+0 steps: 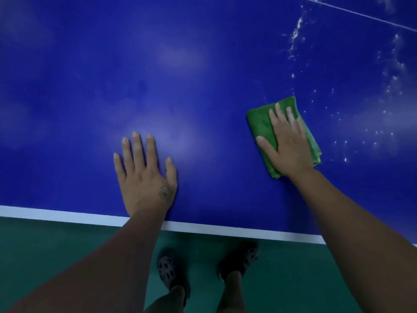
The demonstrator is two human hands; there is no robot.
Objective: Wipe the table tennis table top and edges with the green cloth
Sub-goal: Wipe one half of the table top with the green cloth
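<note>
Open, flat right grip (pixel 287 143) presses the folded green cloth (pixel 259 125). The flat left grip (pixel 144 177) braces. Water droplets (pixel 297 21) at two o'clock could streak the glossy blue surface (pixel 203 64).

One head-worn wide-angle camera looks steeply down, close over the blue table (pixel 203 64); beyond the fingers (pixel 137 152) lies tabletop, behind them the white edge (pixel 67 214) and floor (pixel 67 245).

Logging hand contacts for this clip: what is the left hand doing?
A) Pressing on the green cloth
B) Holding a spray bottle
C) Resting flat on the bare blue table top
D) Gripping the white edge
C: the left hand lies flat with fingers spread on the blue table top, while the right hand is the one pressing the green cloth.
</note>
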